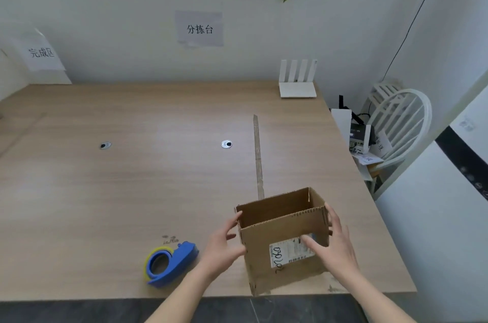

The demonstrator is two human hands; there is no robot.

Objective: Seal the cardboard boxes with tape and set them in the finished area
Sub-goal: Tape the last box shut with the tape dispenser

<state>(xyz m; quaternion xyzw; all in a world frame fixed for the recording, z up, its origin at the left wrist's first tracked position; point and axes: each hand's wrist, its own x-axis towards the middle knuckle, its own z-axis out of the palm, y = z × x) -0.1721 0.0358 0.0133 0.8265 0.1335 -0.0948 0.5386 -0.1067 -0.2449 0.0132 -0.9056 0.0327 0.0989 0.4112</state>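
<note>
Two bare forearms reach up from the bottom edge of the frame. At lower centre the left hand (224,243) lies against the left side of an open cardboard box (284,240), fingers relaxed and spread, thumb up near the rim. At lower right the right hand (335,240) presses the right side, its straight fingers reaching across the front face. Neither hand curls round anything; both brace the box flat-handed from either side, probably to steady or square it before its top is closed.

The box stands upright near the front edge of the tabletop (132,190), right of centre. Its top is open and unsealed, and the part of its inside that shows is bare brown cardboard; the bottom is hidden. A white shipping label (286,254) with handwritten digits sits on the front face.

Just left of the left hand, a blue tape dispenser (169,263) with a yellow-edged roll lies on the tabletop, within easy reach for sealing.

A long cardboard strip (258,156) lies behind the box, running toward the wall.

At upper left, a paper sign (41,52) marks the finished area, well apart from the box. A second sign (200,29) hangs at upper centre.
</note>
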